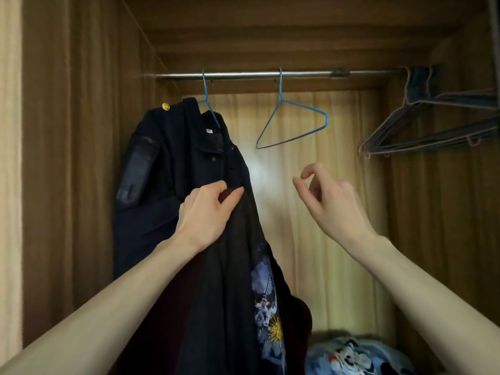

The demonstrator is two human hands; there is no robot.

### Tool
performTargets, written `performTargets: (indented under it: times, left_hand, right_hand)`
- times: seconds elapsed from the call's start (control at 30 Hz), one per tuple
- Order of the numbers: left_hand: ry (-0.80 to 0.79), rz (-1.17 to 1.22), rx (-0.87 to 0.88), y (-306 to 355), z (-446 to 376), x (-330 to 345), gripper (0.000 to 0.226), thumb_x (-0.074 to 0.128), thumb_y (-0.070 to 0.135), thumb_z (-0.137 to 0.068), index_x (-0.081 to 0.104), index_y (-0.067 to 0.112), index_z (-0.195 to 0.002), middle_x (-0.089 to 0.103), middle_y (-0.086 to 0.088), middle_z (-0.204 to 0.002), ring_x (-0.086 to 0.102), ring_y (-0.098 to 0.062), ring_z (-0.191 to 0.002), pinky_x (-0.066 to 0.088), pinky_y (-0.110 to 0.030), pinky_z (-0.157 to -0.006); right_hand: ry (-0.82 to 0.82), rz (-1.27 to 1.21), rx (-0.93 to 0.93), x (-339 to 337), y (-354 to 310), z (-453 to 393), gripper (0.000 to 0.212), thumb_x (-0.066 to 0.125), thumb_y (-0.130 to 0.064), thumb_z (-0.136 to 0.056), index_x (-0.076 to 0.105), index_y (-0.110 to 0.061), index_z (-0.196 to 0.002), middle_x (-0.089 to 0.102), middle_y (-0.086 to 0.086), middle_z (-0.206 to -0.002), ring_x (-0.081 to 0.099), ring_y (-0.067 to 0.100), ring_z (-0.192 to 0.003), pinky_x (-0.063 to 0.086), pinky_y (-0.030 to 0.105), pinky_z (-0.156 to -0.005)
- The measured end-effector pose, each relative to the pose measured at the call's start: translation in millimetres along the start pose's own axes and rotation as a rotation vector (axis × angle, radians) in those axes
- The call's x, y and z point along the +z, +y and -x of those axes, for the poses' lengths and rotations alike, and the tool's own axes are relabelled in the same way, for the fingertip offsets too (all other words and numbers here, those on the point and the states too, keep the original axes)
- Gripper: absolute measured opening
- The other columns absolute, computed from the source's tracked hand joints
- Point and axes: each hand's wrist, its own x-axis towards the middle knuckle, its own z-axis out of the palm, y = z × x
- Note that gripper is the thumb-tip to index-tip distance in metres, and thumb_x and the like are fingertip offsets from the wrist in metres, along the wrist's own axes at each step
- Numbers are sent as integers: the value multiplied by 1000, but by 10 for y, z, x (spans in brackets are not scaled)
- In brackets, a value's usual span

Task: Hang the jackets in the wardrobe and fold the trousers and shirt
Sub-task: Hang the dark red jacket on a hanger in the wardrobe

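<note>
left hand gripping dark jacket, right hand free

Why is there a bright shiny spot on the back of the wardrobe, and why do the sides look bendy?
In the head view, the pale patch on the back panel beside the hanging dark jacket is glare from a light; the wide lens bows the wardrobe wall; the bundle of hangers at the right looks dim and soft, and the printed cloth below is blurry.

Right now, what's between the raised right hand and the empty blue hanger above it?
Nothing. In the head view, only the wardrobe's pale back panel shows between the right hand and the empty blue hanger.
</note>
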Motion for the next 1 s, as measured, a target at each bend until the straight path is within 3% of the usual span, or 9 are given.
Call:
performTargets:
  times: [0.13, 0.2, 0.33, 0.5, 0.57, 0.67, 0.8, 1.0]
  left_hand:
    - [1, -30, -5, -66, -104, 4, 57, 53, 62, -98, 42, 14, -68, 51, 1, -57, 57, -22, -64, 42, -36, -60]
    - [17, -46, 6, -83, -157, 1, 58, 52, 64, -98, 43, 15, -68, 52, 1, -56, 56, -20, -62, 38, -35, -57]
    - [34, -63, 31, -50, -250, -17, 57, 50, 64, -97, 43, 16, -67, 53, 0, -56, 56, -18, -60, 35, -34, -55]
    - [24, -82, 44, -22, -339, -54, 56, 51, 63, -99, 44, 17, -68, 54, 1, -58, 56, -17, -62, 36, -35, -56]
    - [18, -92, 55, -11, -377, -72, 55, 50, 63, -99, 42, 18, -68, 54, 1, -59, 55, -17, -62, 36, -35, -56]
    - [11, -107, 72, 21, -405, -75, 55, 49, 63, -99, 41, 19, -68, 54, 1, -60, 55, -16, -62, 36, -35, -56]
    - [0, -129, 64, 63, -402, -87, 55, 47, 65, -98, 42, 19, -69, 55, 1, -61, 56, -17, -64, 41, -37, -60]
    - [3, -158, 49, 155, -317, -156, 56, 45, 66, -97, 43, 16, -72, 55, -1, -62, 57, -23, -67, 40, -38, -61]
  right_hand:
    - [187, 211, -167, -116, -242, -583, 17, 52, -35, -106, 54, -18, -106, 49, -13, -82, 48, 15, -77, 36, 33, -57]
    - [217, 406, -262, -146, -313, -878, 22, 50, -33, -106, 58, -13, -110, 54, -2, -99, 50, 24, -95, 41, 38, -72]
    - [93, 757, -185, -165, -332, -1382, 35, 47, -40, -105, 55, -13, -126, 53, 10, -124, 47, 32, -116, 38, 43, -94]
    - [-103, 895, 45, -129, -261, -1780, 41, 55, -37, -103, 50, -12, -136, 54, 16, -137, 50, 38, -127, 39, 47, -103]
    - [-172, 866, 135, -100, -215, -1912, 38, 58, -23, -101, 51, -11, -136, 58, 16, -135, 56, 38, -125, 42, 45, -99]
    - [-215, 686, 224, -40, -113, -2062, 31, 56, -5, -96, 61, -9, -127, 65, 15, -126, 64, 37, -117, 44, 40, -81]
    - [-157, 453, 354, 36, -4, -2172, 28, 54, -2, -96, 64, -6, -122, 64, 17, -125, 63, 39, -115, 43, 38, -78]
    - [-36, 208, 406, 158, 233, -2148, 22, 57, -8, -99, 67, -2, -119, 64, 23, -125, 61, 43, -112, 43, 35, -77]
